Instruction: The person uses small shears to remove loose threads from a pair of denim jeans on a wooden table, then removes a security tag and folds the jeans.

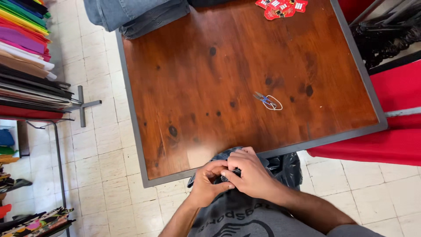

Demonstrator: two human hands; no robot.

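Hands were seen nearest, the left hand [206, 186] and right hand [247, 175] both clenched on a dark garment [285, 169] held at the desk [245, 61] edge; the handling looked barely begun. Farther off, small snips [266, 101] lay untouched, then red tags [283, 7] and folded jeans [136, 13].

Your arms are bare to above the elbow; no watch, rings or gloves are visible. You wear a grey T-shirt [245, 219] with a dark printed graphic on the chest.

Snips [266, 101] on table [184, 79], jeans [131, 15] behind.
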